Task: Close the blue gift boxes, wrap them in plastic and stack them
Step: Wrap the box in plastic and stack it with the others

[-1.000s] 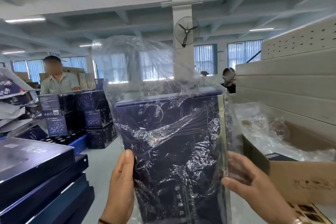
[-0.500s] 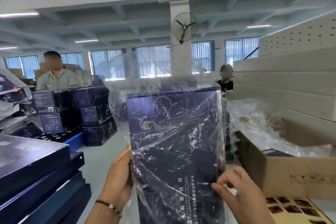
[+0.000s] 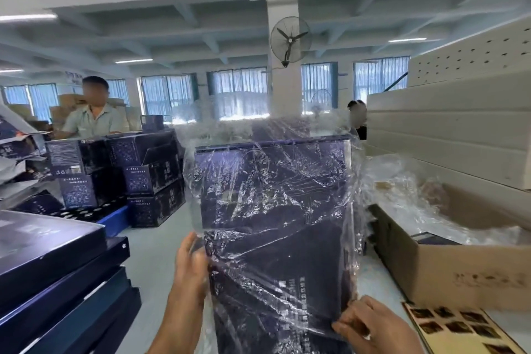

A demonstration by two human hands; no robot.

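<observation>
In the centre of the frame the blue gift box [image 3: 273, 210] is standing upright inside a loose plastic bag [image 3: 356, 181]. The left hand [image 3: 191, 264] is gripping its left edge, and the right hand's fingers [image 3: 344, 325] are pinching film at the lower right. The film is bunching; I think it is risking a tear, or the box is risking a slip from the hands.

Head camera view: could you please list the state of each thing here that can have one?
Blue gift box: closed, held upright, inside the plastic.
Plastic bag: crinkled, loose round the box, open end up.
Left hand: holds the box's left edge.
Right hand: pinches the plastic at the lower right corner.
Cardboard carton: open, plastic inside.
Stacked blue boxes: closed, lying flat.
Wall fan: blades look still.
</observation>
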